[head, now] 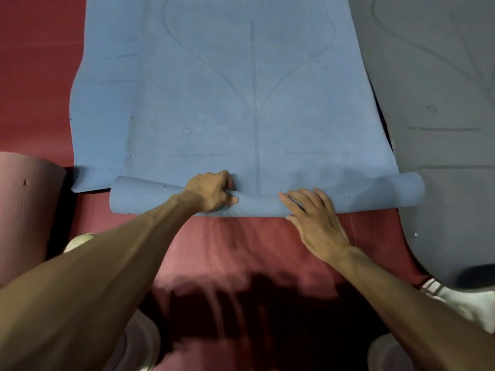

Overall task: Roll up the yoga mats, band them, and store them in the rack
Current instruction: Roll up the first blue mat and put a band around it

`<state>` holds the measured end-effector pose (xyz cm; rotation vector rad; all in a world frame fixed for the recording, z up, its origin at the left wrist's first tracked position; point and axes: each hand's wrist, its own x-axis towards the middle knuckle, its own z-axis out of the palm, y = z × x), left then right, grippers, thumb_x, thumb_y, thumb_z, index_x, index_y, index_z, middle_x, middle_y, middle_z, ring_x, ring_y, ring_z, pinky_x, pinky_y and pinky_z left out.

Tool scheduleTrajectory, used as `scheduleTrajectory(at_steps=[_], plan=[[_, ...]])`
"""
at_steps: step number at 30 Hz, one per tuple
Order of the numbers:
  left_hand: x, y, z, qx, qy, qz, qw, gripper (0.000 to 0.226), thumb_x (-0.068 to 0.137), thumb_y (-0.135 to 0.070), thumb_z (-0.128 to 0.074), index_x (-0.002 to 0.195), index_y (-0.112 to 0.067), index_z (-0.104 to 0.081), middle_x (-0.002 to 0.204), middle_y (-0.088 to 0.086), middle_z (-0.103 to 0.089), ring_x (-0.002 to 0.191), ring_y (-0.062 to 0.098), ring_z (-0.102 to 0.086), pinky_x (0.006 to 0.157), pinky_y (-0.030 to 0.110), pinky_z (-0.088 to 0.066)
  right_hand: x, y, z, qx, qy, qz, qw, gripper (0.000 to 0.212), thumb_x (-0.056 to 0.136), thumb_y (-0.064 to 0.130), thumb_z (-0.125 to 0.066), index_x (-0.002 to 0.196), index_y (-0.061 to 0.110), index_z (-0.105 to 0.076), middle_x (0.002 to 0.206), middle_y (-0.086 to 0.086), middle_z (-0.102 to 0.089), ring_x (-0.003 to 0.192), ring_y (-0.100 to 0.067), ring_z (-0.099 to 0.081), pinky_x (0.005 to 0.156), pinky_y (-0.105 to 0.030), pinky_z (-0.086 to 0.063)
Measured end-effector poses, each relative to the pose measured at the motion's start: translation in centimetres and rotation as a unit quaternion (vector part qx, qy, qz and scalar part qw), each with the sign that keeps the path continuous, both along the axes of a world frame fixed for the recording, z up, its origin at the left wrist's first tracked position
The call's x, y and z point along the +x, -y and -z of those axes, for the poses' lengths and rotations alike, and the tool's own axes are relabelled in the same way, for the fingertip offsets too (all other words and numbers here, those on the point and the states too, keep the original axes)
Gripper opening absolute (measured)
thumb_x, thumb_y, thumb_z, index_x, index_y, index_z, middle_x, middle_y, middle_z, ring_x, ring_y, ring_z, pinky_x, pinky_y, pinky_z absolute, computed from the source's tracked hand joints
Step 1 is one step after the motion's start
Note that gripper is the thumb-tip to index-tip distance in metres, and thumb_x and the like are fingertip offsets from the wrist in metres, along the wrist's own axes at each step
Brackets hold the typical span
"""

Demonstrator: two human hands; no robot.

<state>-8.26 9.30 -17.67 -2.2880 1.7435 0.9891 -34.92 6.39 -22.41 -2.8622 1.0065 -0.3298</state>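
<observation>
Your left hand [211, 191] curls round the roll [375, 192] at the near end of the blue mat [241, 103], likely to keep the coil tight. Your right hand [313, 218] presses flat on it just beside, fingers straight. The roll crosses the red mat [241, 250], reaching past both hands sideways.

A dark floor [60, 223] shows only in narrow gaps. On it lie a red mat [241, 245], spread across the left and lower middle of the frame, a grey mat [442, 129] flat along the right, and a curled pink mat [24, 210] at the left edge. A blue mat [227, 103], partly rolled at its near end, lies over the red one.
</observation>
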Motion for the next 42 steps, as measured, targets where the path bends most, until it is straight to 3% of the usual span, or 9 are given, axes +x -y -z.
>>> scheduleTrajectory(at_steps=[5, 9, 15, 20, 25, 29, 33, 37, 42], plan=[[-0.2, -1.5, 0.2, -0.026, -0.007, -0.022, 0.999, 0.025, 0.090, -0.043, -0.058, 0.101, -0.021, -0.053, 0.101, 0.001, -0.063, 0.087, 0.021, -0.055, 0.073, 0.032, -0.036, 0.9, 2.1, 0.4, 0.031, 0.073, 0.008, 0.997, 0.036, 0.080, 0.013, -0.061, 0.114, 0.017, -0.070, 0.114, -0.006, -0.063, 0.105, -0.021, -0.047, 0.091, -0.035, -0.031], [-0.1, -3.0, 0.5, -0.127, -0.040, -0.025, 0.991, 0.033, 0.093, -0.042, -0.054, 0.106, -0.013, -0.066, 0.110, 0.000, -0.052, 0.095, 0.020, -0.056, 0.082, 0.033, -0.044, 1.8, 4.1, -0.2, 0.116, 0.045, 0.005, 0.992, 0.031, 0.083, 0.019, -0.056, 0.111, 0.023, -0.070, 0.102, 0.002, -0.062, 0.097, -0.021, -0.050, 0.083, -0.032, -0.030], [-1.7, -5.2, 1.8, -0.284, 0.099, 0.057, 0.952, 0.042, 0.096, -0.040, -0.035, 0.121, -0.015, -0.057, 0.106, 0.009, -0.053, 0.093, 0.030, -0.050, 0.089, 0.043, -0.038, 3.4, 6.9, -1.5, 0.228, 0.001, 0.010, 0.974, 0.028, 0.095, 0.015, -0.054, 0.119, 0.023, -0.066, 0.104, 0.001, -0.059, 0.099, -0.020, -0.048, 0.084, -0.028, -0.026], [-1.7, -5.3, 2.5, -0.267, 0.070, 0.051, 0.960, 0.056, 0.087, -0.056, -0.042, 0.124, -0.017, -0.057, 0.110, 0.008, -0.055, 0.100, 0.027, -0.048, 0.096, 0.036, -0.026, 3.5, 6.8, -2.0, 0.253, 0.024, 0.031, 0.967, 0.023, 0.088, 0.014, -0.061, 0.110, 0.023, -0.058, 0.102, 0.006, -0.059, 0.096, -0.019, -0.048, 0.093, -0.037, -0.034], [-0.7, -3.2, 1.9, -0.227, 0.019, 0.033, 0.973, 0.042, 0.087, -0.039, -0.064, 0.125, -0.020, -0.062, 0.110, 0.005, -0.059, 0.100, 0.028, -0.050, 0.094, 0.037, -0.029, 3.8, 7.3, -1.9, 0.262, 0.043, 0.045, 0.963, 0.019, 0.089, 0.014, -0.064, 0.107, 0.019, -0.068, 0.100, 0.002, -0.046, 0.098, -0.015, -0.038, 0.096, -0.029, -0.031], [0.3, -0.7, 0.7, -0.142, -0.025, 0.021, 0.989, 0.039, 0.090, -0.036, -0.061, 0.129, -0.029, -0.059, 0.115, 0.000, -0.055, 0.110, 0.020, -0.047, 0.097, 0.037, -0.032, 4.0, 6.5, -1.8, 0.171, 0.038, 0.061, 0.983, 0.017, 0.093, 0.017, -0.060, 0.105, 0.019, -0.071, 0.097, 0.002, -0.052, 0.094, -0.018, -0.044, 0.086, -0.027, -0.022], [1.2, 1.1, 0.4, -0.086, -0.069, 0.003, 0.994, 0.036, 0.088, -0.030, -0.065, 0.123, -0.027, -0.064, 0.111, 0.002, -0.059, 0.111, 0.020, -0.052, 0.100, 0.039, -0.038, 3.1, 4.4, -2.1, 0.074, 0.021, 0.060, 0.995, 0.041, 0.093, 0.037, -0.046, 0.122, 0.012, -0.062, 0.105, -0.005, -0.062, 0.095, -0.028, -0.056, 0.093, -0.037, -0.033], [1.7, 2.3, 0.5, -0.050, -0.104, -0.025, 0.993, 0.031, 0.087, -0.025, -0.067, 0.118, -0.026, -0.068, 0.107, -0.002, -0.067, 0.103, 0.016, -0.059, 0.091, 0.027, -0.044, 1.7, 3.8, -1.5, 0.016, -0.061, 0.001, 0.998, 0.060, 0.085, 0.046, -0.056, 0.128, 0.005, -0.056, 0.123, -0.016, -0.059, 0.116, -0.033, -0.054, 0.107, -0.047, -0.031], [1.7, 3.8, -0.4, -0.004, -0.103, -0.021, 0.994, 0.022, 0.091, -0.021, -0.062, 0.109, -0.015, -0.072, 0.100, 0.007, -0.070, 0.097, 0.022, -0.060, 0.086, 0.030, -0.048, 3.2, 4.4, -1.4, 0.011, -0.141, 0.016, 0.990, 0.078, 0.078, 0.062, -0.055, 0.130, 0.004, -0.053, 0.118, -0.013, -0.058, 0.109, -0.031, -0.055, 0.103, -0.051, -0.033]])
